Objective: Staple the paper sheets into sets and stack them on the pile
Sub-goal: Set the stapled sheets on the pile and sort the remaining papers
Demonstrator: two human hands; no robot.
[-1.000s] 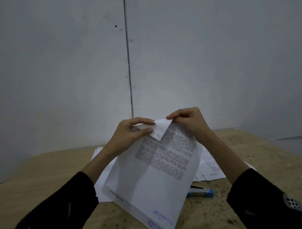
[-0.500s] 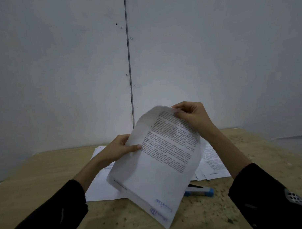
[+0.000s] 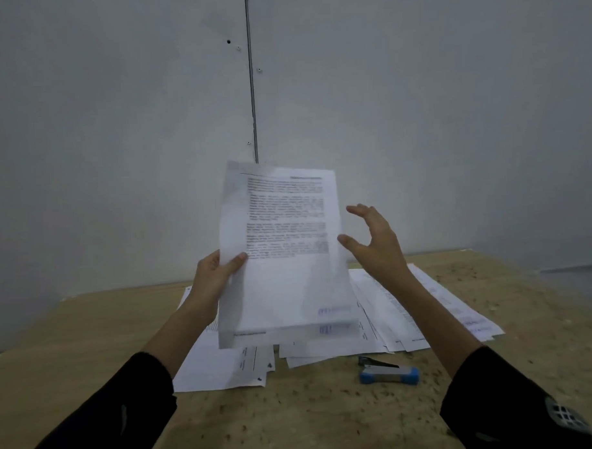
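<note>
A person's left hand [image 3: 219, 277] holds a set of printed paper sheets [image 3: 282, 258] upright above a wooden table [image 3: 90, 335], its grip pinching the left edge with the thumb across the front page. The set stands nearly vertical and is motion-blurred; a second page edge shows offset along the bottom, so the sheets are not yet squared, and whether a staple already binds them cannot be told. Behind and below, a loose pile of printed pages [image 3: 226, 371] lies at the left of the table's middle, and a wider fan of sheets [image 3: 425, 307] spreads to the right of it. The right hand [image 3: 375, 241] hovers just beside the right edge of the held set, its grip released, fingers spread and curled, touching nothing. Near the front edge of the fan, a blue-and-grey stapler [image 3: 388, 372] rests on the table, apart from both hands.

The step in hand appears to be gathering and aligning one set in the air. The next move likely calls for the free right hand to close on the right edge, tap the sheets flush, and then either reach down for the stapler or, if the set is already bound, help lay it on the pile. A one-handed pinch on limp paper risks the pages sliding further out of line.
</note>
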